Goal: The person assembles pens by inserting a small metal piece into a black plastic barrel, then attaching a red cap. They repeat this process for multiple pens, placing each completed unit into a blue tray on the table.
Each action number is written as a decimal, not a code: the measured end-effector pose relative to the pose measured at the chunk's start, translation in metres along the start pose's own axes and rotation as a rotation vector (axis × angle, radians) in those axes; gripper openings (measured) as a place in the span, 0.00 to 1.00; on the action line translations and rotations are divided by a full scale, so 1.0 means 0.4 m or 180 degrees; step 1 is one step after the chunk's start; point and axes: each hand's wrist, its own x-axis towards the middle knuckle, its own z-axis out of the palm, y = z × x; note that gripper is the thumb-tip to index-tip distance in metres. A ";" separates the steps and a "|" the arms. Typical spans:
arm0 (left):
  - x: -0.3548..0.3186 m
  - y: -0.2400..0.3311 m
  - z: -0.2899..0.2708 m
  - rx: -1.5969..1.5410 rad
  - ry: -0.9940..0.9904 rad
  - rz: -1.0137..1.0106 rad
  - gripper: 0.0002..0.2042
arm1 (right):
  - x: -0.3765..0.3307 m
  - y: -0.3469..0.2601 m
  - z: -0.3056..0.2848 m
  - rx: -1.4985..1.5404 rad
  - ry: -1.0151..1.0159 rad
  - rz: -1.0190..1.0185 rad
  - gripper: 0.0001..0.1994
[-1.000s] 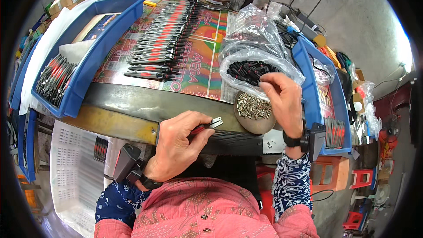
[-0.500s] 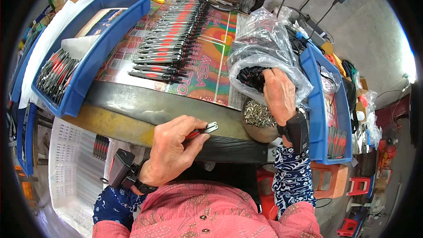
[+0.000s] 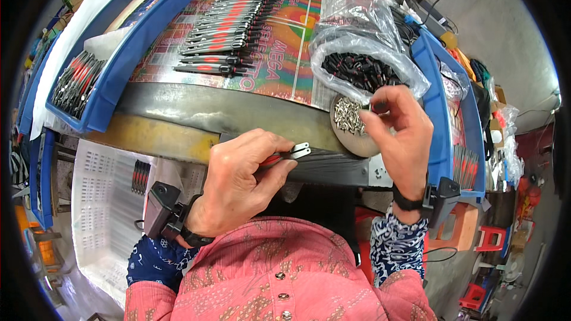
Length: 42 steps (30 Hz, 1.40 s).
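My left hand point(image 3: 241, 184) is closed on a slim black-and-red tool part, whose two flat silver ends point(image 3: 301, 150), each with a small hole, stick out past the thumb and forefinger. My right hand point(image 3: 404, 137) pinches a small black part point(image 3: 379, 107) between thumb and fingertips. It hovers over the right rim of a round bowl point(image 3: 355, 142) of small silver metal pins point(image 3: 348, 115). Just behind sits an open clear plastic bag point(image 3: 410, 80) full of small black parts point(image 3: 360, 70) with red bits.
A long row of black-and-red tools point(image 3: 232, 24) lies on a colourful printed sheet point(image 3: 291, 47). Blue trays with similar pieces flank it, one left point(image 3: 113, 92) and one right point(image 3: 439, 137). A white perforated basket point(image 3: 98, 202) stands below the bench edge at left.
My right hand has come out of the plastic bag with a small black part and moved nearer, to the bowl. My left hand still holds its piece. The view has tilted down slightly.
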 end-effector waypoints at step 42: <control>-0.074 0.028 0.033 0.0196 -0.0262 0.0613 0.12 | -0.204 -0.031 0.100 0.2279 -0.0895 0.0810 0.07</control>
